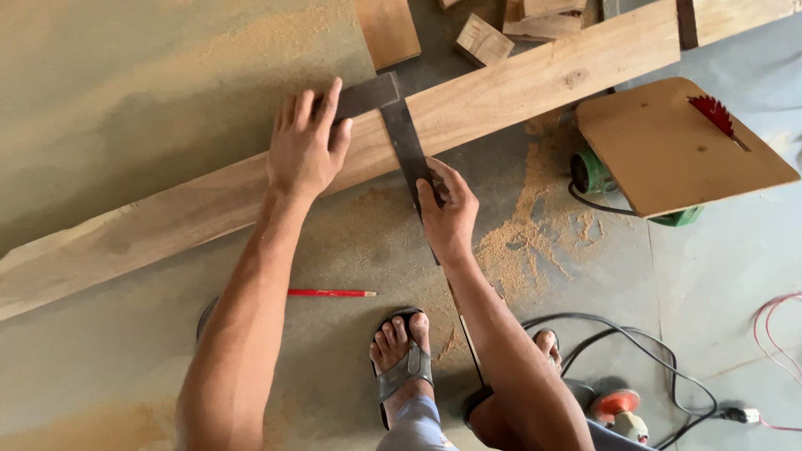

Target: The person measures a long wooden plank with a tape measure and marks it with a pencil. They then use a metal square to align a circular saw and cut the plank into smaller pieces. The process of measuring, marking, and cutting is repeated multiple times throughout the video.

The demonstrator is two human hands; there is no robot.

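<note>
A long wooden plank (518, 83) lies slanted across the concrete floor. A dark metal try square (401, 138) rests on it, one arm along the plank's far edge, the blade crossing the board toward me. My left hand (305, 146) presses flat on the plank and covers the square's left arm. My right hand (449, 213) pinches the blade's near end, just off the plank's near edge. A red pencil (330, 293) lies on the floor below my left forearm.
A small table saw (677, 146) with a wooden top and red blade stands at right, sawdust (535, 234) beside it. Wood offcuts (484, 38) lie beyond the plank. Black cables (635, 342) and an orange-topped tool (618, 409) sit near my sandalled feet.
</note>
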